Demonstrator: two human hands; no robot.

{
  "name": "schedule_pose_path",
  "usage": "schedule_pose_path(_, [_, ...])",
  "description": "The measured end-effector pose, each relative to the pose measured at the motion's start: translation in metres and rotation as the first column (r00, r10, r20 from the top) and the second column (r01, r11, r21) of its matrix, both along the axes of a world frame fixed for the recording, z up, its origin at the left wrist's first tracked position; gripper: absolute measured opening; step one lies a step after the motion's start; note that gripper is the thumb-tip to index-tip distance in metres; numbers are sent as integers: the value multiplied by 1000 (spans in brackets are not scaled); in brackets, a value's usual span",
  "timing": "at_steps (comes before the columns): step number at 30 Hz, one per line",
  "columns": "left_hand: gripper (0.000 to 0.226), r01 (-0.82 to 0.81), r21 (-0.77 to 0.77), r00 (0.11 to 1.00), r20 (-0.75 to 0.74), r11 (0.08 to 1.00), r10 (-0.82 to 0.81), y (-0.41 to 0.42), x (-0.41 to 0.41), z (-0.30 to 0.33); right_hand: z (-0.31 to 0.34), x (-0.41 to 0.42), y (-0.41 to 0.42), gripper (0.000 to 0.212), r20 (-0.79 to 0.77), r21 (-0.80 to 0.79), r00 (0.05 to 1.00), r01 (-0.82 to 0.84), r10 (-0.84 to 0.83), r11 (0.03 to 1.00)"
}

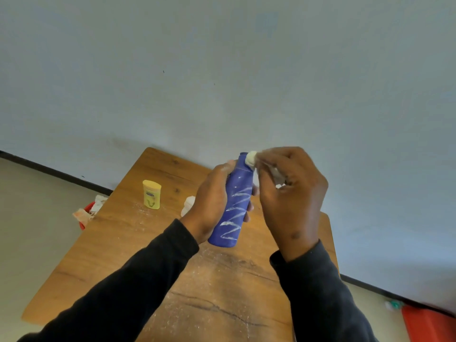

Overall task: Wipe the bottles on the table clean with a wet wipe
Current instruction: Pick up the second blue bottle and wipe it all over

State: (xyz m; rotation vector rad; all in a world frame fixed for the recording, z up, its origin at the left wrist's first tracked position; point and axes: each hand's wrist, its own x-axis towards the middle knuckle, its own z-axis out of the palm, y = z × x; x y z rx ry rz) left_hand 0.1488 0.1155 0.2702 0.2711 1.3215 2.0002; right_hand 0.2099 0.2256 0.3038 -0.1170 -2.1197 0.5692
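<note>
The blue bottle is sitting in the curled left hand; the right hand is pinching a wet wipe against its top.

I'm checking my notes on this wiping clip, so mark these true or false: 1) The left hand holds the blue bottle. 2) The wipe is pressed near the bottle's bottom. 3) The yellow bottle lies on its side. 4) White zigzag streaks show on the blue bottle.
1) The left hand holds the tall blue plastic bottle: true.
2) False: the right hand presses the bunched white wet wipe against the bottle's top end.
3) False: the small yellow plastic bottle stands upright on the wooden table.
4) True: white zigzag streaks run down its side.
</note>
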Motion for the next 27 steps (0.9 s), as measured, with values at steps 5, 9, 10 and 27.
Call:
schedule_pose_path(5, [71, -79, 23, 996, -47, 997, 80, -13, -7, 5, -11, 15, -35, 15, 175, 199, 977, -156, 121, 968])
schedule_pose_path(9, [97, -19, -9, 996, -88, 1000, 18, -18, 0, 3, -2, 1, -17, 16, 46, 138, 998, -43, 36, 990])
schedule_pose_path(10, [94, -23, -6, 995, -95, 1000, 22, -18, -1, 2, 1, -4, -16, 15, 35, 128, 999, -30, 26, 991])
schedule_pose_path(27, [77, -34, -8, 990, -138, 999, 33, -34, -11, 11, 0, 17, -56, 12, 109, 176, 990, -111, 93, 978])
